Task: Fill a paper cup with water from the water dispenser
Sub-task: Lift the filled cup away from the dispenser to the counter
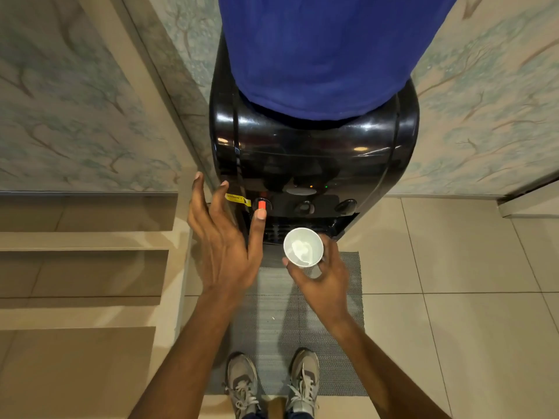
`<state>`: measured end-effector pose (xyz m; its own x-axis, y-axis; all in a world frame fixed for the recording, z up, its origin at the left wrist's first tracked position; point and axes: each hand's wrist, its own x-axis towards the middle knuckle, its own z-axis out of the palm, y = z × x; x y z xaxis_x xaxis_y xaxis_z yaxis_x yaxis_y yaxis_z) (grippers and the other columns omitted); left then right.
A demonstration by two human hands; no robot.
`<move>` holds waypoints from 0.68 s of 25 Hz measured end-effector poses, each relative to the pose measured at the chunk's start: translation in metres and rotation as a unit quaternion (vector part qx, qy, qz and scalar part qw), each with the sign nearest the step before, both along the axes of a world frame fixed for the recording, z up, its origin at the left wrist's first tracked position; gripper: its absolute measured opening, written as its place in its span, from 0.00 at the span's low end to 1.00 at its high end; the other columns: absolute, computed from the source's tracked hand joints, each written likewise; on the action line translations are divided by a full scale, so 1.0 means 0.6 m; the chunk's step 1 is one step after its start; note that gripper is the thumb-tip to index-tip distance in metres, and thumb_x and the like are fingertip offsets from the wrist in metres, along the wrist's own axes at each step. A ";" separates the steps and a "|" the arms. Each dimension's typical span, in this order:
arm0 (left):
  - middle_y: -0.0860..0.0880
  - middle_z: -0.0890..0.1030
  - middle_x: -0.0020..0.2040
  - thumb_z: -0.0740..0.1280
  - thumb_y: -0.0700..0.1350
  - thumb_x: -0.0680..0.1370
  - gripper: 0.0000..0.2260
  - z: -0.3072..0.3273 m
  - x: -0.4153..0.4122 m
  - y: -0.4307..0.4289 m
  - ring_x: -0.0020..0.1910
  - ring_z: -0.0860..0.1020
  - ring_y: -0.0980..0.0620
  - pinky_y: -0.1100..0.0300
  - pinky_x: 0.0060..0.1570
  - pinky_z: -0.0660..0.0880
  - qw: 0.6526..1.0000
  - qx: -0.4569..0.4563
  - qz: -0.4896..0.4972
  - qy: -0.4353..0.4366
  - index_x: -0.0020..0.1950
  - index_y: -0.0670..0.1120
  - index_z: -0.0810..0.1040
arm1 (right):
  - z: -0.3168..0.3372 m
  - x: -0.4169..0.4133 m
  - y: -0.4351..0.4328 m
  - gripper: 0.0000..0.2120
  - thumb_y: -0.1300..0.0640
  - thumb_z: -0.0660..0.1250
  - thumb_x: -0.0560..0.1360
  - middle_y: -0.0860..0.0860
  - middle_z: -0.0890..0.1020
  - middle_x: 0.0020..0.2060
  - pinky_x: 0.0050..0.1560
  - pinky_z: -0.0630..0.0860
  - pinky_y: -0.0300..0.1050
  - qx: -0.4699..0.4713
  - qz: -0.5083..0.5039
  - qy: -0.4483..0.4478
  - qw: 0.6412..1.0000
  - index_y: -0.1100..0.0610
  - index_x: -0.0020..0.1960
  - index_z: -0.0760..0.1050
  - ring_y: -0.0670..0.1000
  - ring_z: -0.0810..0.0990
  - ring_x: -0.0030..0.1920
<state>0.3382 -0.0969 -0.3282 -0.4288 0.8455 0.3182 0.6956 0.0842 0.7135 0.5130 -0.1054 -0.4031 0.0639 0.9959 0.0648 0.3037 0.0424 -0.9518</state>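
Cup: paper cup (303, 247) pinched by right hand (325, 281), upright before the water dispenser (314, 164) front edge, under no tap.
Left hand (225, 237): spread, thumb at red tap (262, 204).
Risk: pressing now may spill hot water onto grey mat (302, 322).

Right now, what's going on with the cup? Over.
Left hand open, thumb at red tap button. Right hand holding paper cup upright below the dispenser taps. Nothing blocking.

White paper cup (303, 247) upright before the black water dispenser (314, 152).
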 end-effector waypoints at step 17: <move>0.57 0.84 0.66 0.67 0.59 0.80 0.22 0.261 0.031 -0.107 0.68 0.81 0.55 0.57 0.68 0.78 0.922 0.046 -0.126 -0.364 0.72 0.53 0.80 | 0.440 0.013 -0.011 0.33 0.52 0.84 0.67 0.43 0.84 0.59 0.56 0.82 0.39 0.151 0.076 0.054 0.984 0.57 0.68 0.77 0.49 0.83 0.62</move>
